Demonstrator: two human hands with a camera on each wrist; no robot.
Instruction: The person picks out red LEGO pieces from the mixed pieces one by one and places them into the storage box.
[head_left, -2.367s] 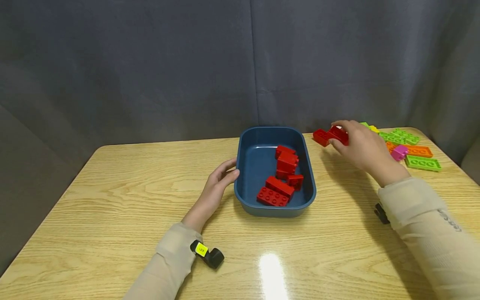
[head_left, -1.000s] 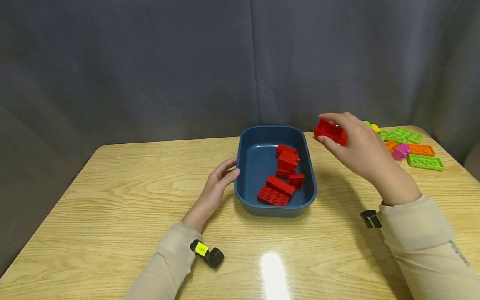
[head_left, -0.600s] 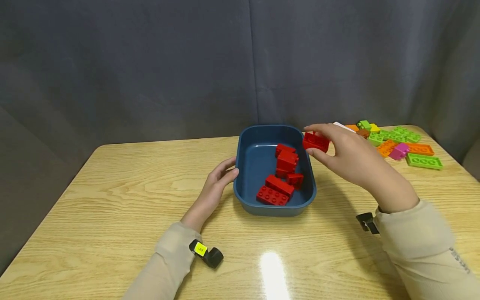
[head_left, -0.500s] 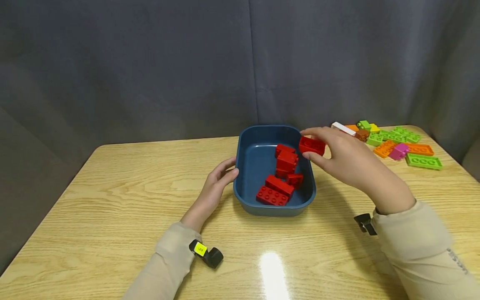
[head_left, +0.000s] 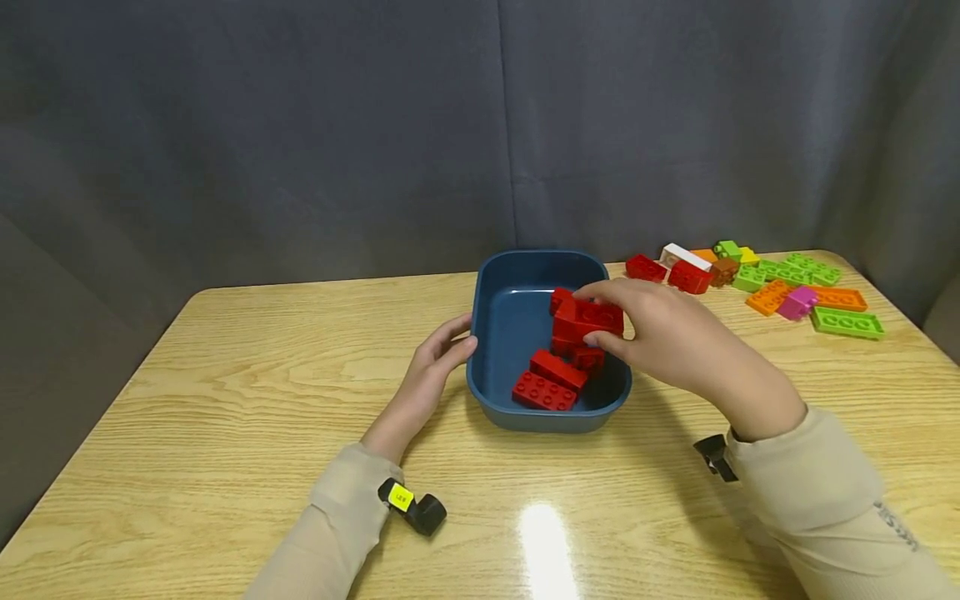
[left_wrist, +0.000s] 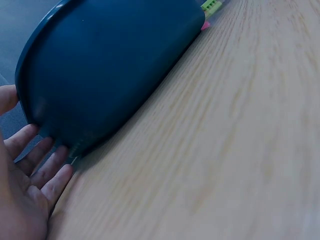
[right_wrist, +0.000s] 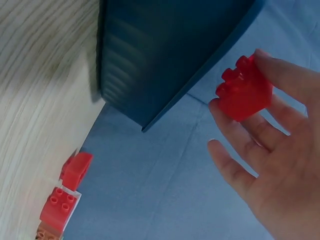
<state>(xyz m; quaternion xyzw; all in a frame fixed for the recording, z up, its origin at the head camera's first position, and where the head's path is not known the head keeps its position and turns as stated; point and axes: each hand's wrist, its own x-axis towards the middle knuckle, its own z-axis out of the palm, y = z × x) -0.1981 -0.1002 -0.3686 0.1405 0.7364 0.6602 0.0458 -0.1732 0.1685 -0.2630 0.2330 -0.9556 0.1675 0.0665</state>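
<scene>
With thumb and fingers, my right hand (head_left: 675,346) pinches a red toy brick (head_left: 602,316) above the right half of the blue bin (head_left: 547,423). In the right wrist view that brick (right_wrist: 244,92) shows its studs, outside wall of the bin alongside. Beneath it, several red bricks (head_left: 545,392) lie inside the bin, some partly hidden by my hand. My left hand (head_left: 420,387) rests against the bin's left side; in the left wrist view its fingertips touch the outer wall, fingers fairly straight, the thumb near the rim.
Right of the bin, two red bricks (head_left: 690,277) lie on the wooden table (head_left: 262,400) beside a white brick (head_left: 684,257). Further right are green plates (head_left: 847,322), orange pieces (head_left: 768,297) and a magenta brick (head_left: 798,302). A dark curtain (head_left: 375,150) hangs behind.
My right hand has lifted one red brick from the pile on the right and carried it left, over the bin. The left hand has stayed at the bin's side.
</scene>
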